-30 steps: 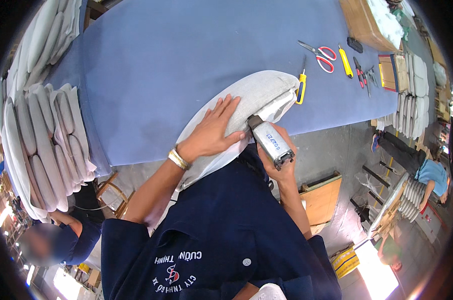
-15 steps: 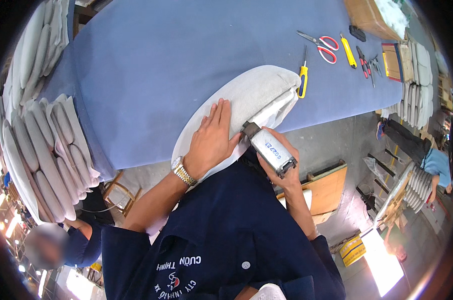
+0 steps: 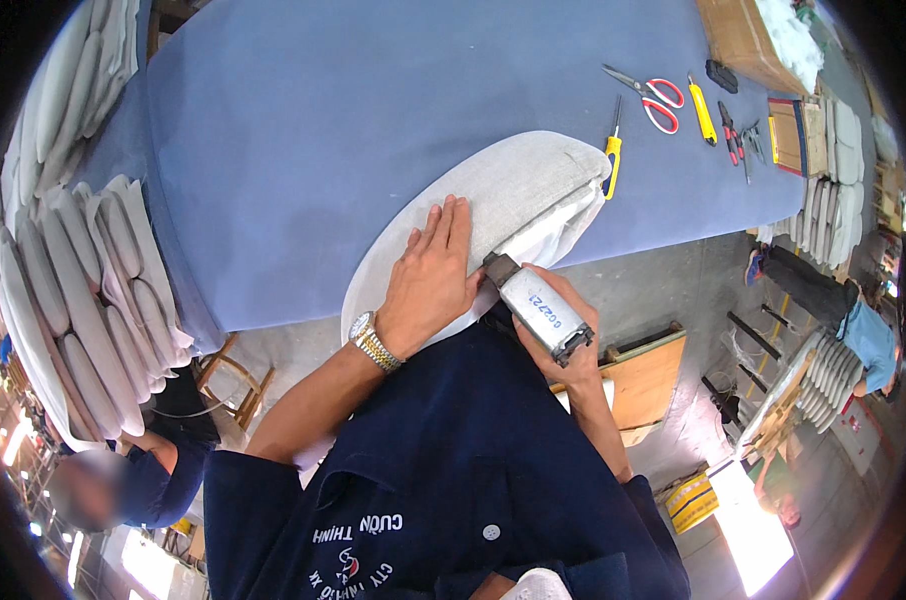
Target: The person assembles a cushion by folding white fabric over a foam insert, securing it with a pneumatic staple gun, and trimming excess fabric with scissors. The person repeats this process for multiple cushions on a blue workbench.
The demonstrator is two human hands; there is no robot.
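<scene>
Since a second ago, the left hand (image 3: 435,280) has slid a little farther along the grey cushion (image 3: 493,200), and the right hand (image 3: 563,330) has brought the metal tool (image 3: 538,308) in closer beside it, its dark nose now at the cushion's near edge. At the far left, stacks of pale oval cushions (image 3: 83,300) stand on edge in rows off the end of the blue table (image 3: 323,120), and another person in dark blue (image 3: 143,470) is below them, near a wooden stool (image 3: 235,380). On the table's near edge lies the grey cushion, a long padded oval that overhangs the edge toward the person, with white lining fabric (image 3: 558,235) showing at its right side. The left hand lies flat and open on the cushion, fingers together, pressing it down and gripping nothing; a metal wristwatch (image 3: 373,340) sits on that wrist. Just right of it, the right hand is wrapped around the boxy silver tool, whose front end touches the cushion's edge next to the left fingertips. Farther right on the table are a yellow-handled screwdriver (image 3: 613,150) touching the cushion's far end, red-handled scissors (image 3: 648,95), a yellow utility knife (image 3: 701,110), and pliers (image 3: 731,130), with a cardboard box (image 3: 738,40) beyond them.
</scene>
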